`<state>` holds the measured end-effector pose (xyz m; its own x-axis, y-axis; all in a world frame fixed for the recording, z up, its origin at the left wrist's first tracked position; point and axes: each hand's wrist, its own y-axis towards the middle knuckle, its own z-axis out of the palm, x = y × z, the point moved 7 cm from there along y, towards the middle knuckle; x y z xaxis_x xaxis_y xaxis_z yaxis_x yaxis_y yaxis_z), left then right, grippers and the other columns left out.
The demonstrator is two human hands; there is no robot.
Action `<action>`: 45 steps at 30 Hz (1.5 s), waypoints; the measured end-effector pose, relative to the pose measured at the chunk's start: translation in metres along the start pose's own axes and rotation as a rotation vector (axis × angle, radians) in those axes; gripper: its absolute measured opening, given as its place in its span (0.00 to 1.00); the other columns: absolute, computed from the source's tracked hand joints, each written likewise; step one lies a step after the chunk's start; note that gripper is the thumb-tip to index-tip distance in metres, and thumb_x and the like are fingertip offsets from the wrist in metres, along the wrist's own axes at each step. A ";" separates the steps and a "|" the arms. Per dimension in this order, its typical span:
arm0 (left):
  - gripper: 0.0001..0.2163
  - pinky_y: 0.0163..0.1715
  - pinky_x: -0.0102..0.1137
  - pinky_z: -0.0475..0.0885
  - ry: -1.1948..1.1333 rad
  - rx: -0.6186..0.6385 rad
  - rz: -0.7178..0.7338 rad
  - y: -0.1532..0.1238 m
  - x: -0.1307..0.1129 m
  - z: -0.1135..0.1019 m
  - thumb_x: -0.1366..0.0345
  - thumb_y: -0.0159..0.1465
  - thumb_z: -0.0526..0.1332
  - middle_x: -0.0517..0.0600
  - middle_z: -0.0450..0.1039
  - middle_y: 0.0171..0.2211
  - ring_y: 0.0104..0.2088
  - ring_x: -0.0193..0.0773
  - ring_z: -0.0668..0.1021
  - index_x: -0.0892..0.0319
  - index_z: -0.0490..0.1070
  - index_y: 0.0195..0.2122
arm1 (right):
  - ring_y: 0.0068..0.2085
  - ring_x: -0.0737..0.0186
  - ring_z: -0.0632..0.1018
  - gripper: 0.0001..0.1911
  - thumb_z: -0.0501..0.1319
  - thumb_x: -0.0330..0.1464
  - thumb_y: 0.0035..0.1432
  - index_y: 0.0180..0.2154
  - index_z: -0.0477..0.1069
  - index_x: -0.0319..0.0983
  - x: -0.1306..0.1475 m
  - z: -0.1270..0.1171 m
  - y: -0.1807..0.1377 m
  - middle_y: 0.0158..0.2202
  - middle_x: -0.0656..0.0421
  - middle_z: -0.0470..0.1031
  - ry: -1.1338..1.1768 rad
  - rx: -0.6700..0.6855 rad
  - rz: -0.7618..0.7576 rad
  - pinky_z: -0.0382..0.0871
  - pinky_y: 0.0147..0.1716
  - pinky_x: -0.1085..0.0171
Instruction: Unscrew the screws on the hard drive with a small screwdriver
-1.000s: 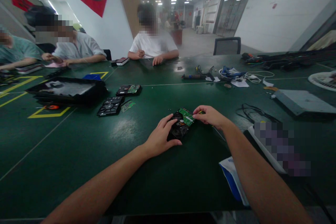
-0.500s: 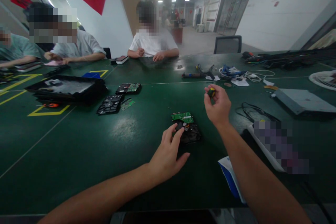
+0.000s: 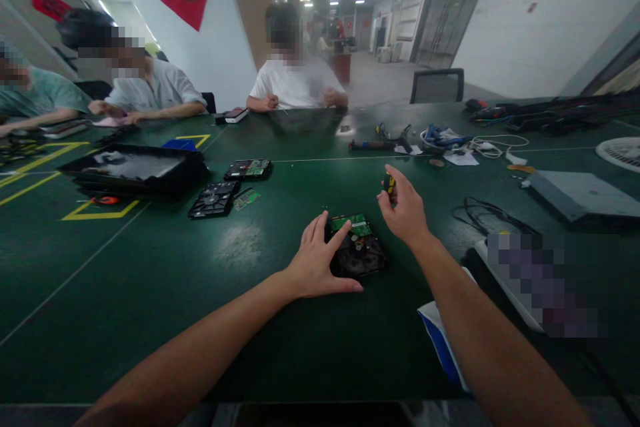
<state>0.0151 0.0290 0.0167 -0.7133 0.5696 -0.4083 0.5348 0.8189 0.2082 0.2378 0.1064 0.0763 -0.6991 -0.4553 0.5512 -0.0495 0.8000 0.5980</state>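
A black hard drive (image 3: 361, 255) lies on the green table in front of me, with a green circuit board (image 3: 356, 223) at its far end. My left hand (image 3: 320, 257) is spread at the drive's left side, index finger over the board and thumb stretched along the near edge. Whether the fingers press on it I cannot tell. Up and to the right of the drive, my right hand (image 3: 404, 207) is closed around a small screwdriver (image 3: 389, 183) with a yellow and dark handle. Its shaft is not visible.
Left of centre lie two more hard drives (image 3: 214, 200) and a loose circuit board (image 3: 247, 198). A black tray (image 3: 135, 170) stands farther left. At right are a grey metal box (image 3: 583, 193), cables (image 3: 493, 210) and a blue-white packet (image 3: 443, 340). Co-workers (image 3: 297, 83) sit across the table.
My left hand has opened wider and shifted left, uncovering more of the drive. My right hand has moved slightly left and lower, turning the screwdriver more upright.
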 end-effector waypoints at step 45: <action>0.12 0.52 0.39 0.77 -0.189 -0.238 -0.135 0.054 0.046 -0.004 0.62 0.73 0.62 0.49 0.80 0.51 0.51 0.45 0.81 0.53 0.78 0.54 | 0.27 0.60 0.79 0.37 0.64 0.40 0.65 0.70 0.55 0.45 0.008 -0.010 -0.004 0.41 0.55 0.80 0.062 -0.250 -0.019 0.80 0.30 0.56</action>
<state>0.0094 0.0998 0.0132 -0.6618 0.4503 -0.5994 0.3046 0.8920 0.3339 0.2392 0.0957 0.0843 -0.6544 -0.4982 0.5688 0.1211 0.6735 0.7292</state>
